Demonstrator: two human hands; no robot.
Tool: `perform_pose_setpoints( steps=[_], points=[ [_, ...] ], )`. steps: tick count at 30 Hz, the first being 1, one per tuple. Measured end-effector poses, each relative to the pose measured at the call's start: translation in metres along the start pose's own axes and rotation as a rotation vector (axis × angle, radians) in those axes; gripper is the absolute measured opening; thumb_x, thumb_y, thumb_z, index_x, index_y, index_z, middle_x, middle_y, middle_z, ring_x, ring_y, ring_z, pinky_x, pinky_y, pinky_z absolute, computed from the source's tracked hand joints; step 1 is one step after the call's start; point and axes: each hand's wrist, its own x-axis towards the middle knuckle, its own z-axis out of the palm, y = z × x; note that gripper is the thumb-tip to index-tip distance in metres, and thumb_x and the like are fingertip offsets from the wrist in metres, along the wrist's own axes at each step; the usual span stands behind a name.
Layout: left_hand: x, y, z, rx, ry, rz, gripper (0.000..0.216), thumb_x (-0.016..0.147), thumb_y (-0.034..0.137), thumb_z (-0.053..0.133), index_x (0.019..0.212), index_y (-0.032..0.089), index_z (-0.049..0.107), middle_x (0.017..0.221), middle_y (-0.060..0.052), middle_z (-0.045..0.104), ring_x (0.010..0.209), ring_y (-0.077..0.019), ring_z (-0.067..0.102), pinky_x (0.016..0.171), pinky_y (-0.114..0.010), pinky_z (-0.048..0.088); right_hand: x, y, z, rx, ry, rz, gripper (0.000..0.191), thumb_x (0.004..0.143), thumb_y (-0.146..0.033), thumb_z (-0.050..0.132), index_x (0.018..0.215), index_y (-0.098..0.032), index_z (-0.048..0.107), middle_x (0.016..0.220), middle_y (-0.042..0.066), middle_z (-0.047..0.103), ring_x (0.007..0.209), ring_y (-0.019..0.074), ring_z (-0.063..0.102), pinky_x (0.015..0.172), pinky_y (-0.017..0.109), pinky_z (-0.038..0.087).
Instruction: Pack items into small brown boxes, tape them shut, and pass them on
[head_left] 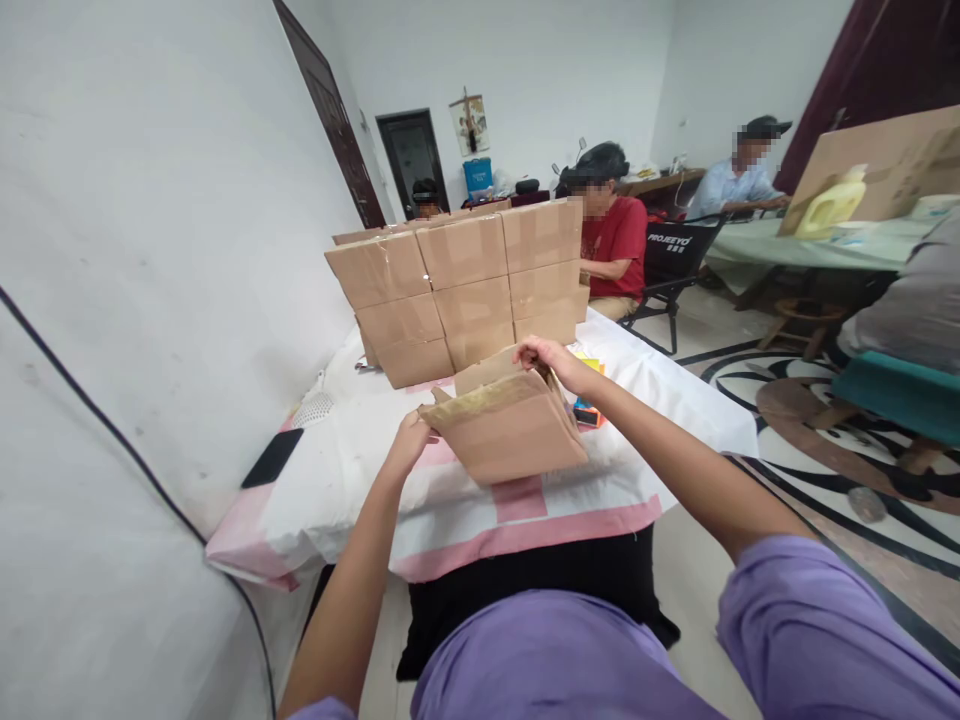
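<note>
A brown cardboard box [510, 430] with open flaps is held above the table's white and pink cloth [525, 500]. My left hand [411, 438] grips its left corner, fingers closed on the edge. My right hand [547, 358] pinches the box's far right flap from above. A wall of stacked taped cardboard boxes [461, 290] stands just behind it, further back on the table.
A black phone [271, 457] lies at the table's left edge beside the white wall. Small colourful items [587, 408] sit right of the box. Other people sit behind the stack and at a green-covered table [810, 250] to the right, with stools on the patterned floor.
</note>
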Motion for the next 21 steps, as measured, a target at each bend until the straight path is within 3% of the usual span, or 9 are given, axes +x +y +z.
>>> perform_pose_setpoints(
  steps=[4,8,14,21],
  points=[
    [-0.001,-0.006,0.007,0.010,0.110,0.092,0.045,0.079,0.052,0.049,0.099,0.017,0.067,0.102,-0.010,0.072,0.088,-0.0249,0.067,0.069,-0.036,0.054,-0.012,-0.003,0.004,-0.384,-0.267,-0.085,0.070,0.102,-0.065,0.015,0.085,-0.019,0.066,0.075,0.006,0.062,0.090,0.0263,0.052,0.091,0.045,0.033],
    [-0.007,-0.009,0.009,0.063,0.155,0.169,0.040,0.083,0.049,0.048,0.095,0.017,0.069,0.098,-0.008,0.071,0.091,-0.0247,0.063,0.075,-0.035,0.052,-0.027,-0.002,0.016,-0.651,-0.530,-0.078,0.061,0.105,-0.056,0.025,0.084,-0.018,0.068,0.075,0.008,0.066,0.088,0.0262,0.054,0.091,0.044,0.030],
    [-0.013,-0.010,0.009,0.110,0.166,0.227,0.036,0.085,0.046,0.048,0.093,0.018,0.068,0.091,-0.006,0.071,0.089,-0.0244,0.062,0.078,-0.034,0.050,-0.033,0.003,0.034,-0.886,-0.629,-0.118,0.059,0.105,-0.056,0.033,0.086,-0.015,0.070,0.073,0.011,0.068,0.082,0.0260,0.058,0.097,0.046,0.027],
    [-0.016,-0.010,0.009,0.128,0.179,0.245,0.037,0.087,0.047,0.046,0.094,0.019,0.068,0.091,-0.007,0.072,0.087,-0.0240,0.064,0.075,-0.034,0.050,-0.037,-0.001,0.034,-0.800,-0.599,-0.119,0.048,0.107,-0.047,0.032,0.100,-0.014,0.066,0.083,0.011,0.069,0.076,0.0242,0.057,0.097,0.046,0.029]
  ],
)
